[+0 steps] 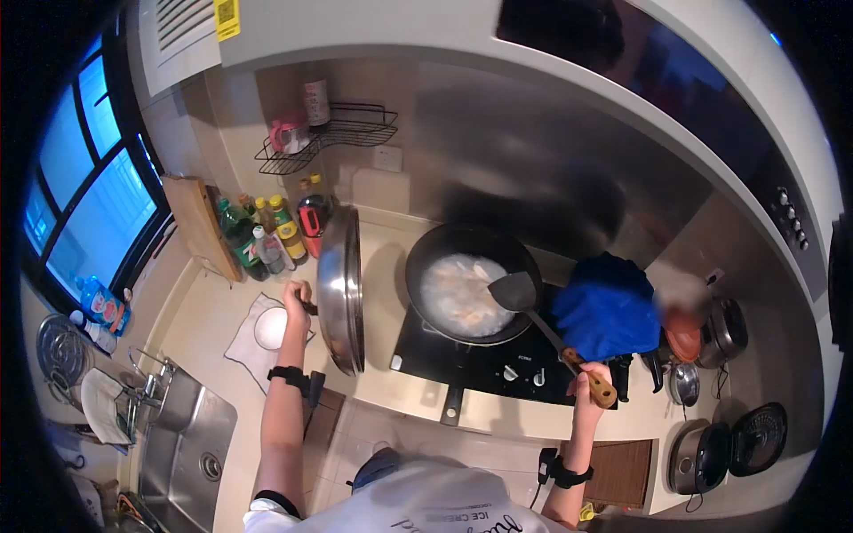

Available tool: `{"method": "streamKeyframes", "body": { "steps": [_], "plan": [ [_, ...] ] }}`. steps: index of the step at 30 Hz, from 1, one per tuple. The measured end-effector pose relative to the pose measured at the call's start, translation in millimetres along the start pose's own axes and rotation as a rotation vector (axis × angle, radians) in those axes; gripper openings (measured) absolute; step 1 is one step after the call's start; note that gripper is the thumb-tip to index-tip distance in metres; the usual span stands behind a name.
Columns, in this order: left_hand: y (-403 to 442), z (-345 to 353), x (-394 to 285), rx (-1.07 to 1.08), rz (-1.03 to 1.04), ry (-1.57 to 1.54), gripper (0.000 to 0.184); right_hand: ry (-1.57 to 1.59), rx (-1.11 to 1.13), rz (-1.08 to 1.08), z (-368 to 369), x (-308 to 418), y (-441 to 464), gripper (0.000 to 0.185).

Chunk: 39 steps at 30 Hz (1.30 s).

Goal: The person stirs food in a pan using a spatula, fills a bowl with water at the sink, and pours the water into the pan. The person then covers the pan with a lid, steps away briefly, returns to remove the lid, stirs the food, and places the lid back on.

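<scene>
My left hand (298,304) is closed on the dark knob of a large steel lid (340,289), which stands on edge in the air left of the wok. In my right hand (588,387) is the wooden handle of a spatula (553,338). The spatula's dark blade reaches into the right side of a black wok (426,306) on the stove. Cloudy, whitish liquid with pale pieces (466,298) fills the wok's bottom. Below my left hand, a white bowl (270,329) rests on a cloth (242,348).
Bottles (240,233) and a wooden board (197,226) stand at the back left, beneath a wire rack (355,129). A blue cloth (607,306) covers something right of the wok. The sink (191,449) is at left, an open cooker (699,457) at right. The range hood (426,35) overhangs the stove.
</scene>
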<state>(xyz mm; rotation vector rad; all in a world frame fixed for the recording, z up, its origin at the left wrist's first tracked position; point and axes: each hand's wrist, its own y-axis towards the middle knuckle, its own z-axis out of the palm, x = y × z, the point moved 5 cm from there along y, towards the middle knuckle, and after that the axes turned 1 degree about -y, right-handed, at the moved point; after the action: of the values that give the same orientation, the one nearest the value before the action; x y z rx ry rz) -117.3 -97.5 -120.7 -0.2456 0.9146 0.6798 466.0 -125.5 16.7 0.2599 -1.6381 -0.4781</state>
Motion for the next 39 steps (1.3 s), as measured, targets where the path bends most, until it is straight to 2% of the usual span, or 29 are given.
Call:
{"method": "streamKeyframes", "body": {
  "steps": [3,11,13,17,23,30,33,34,39],
  "plan": [
    [-5.0,-22.8,18.6,0.003,-0.062,0.107,0.028,-0.002,0.024,0.049,14.7,2.2,7.3,0.012],
    [40.6,-57.3,74.5,-0.027,-0.123,0.014,0.026,-0.061,0.077,0.129,46.9,24.9,39.0,0.005],
    [51.6,-51.2,75.7,0.051,-0.143,0.008,0.026,-0.135,0.087,0.183,54.5,37.1,47.7,0.006],
    [80.7,-50.7,90.6,0.056,-0.189,-0.127,0.028,-0.206,0.146,0.220,70.8,43.8,60.8,0.009],
    [109.0,-42.4,101.2,0.167,-0.193,-0.117,0.028,-0.309,0.222,0.244,103.5,54.7,71.9,0.011],
    [107.9,-43.7,99.0,0.177,-0.178,0.034,0.030,-0.365,0.261,0.269,113.2,43.6,76.6,0.009],
    [90.9,-40.7,86.0,0.044,-0.224,0.125,0.032,-0.389,0.256,0.268,114.4,39.3,73.1,0.009],
    [91.3,-45.7,85.1,0.127,-0.224,0.164,0.032,-0.391,0.254,0.264,114.6,36.3,71.5,0.009],
    [76.4,-51.8,72.5,-0.056,-0.159,0.375,0.032,-0.405,0.213,0.252,108.4,19.7,61.9,0.010]
  ]
}}
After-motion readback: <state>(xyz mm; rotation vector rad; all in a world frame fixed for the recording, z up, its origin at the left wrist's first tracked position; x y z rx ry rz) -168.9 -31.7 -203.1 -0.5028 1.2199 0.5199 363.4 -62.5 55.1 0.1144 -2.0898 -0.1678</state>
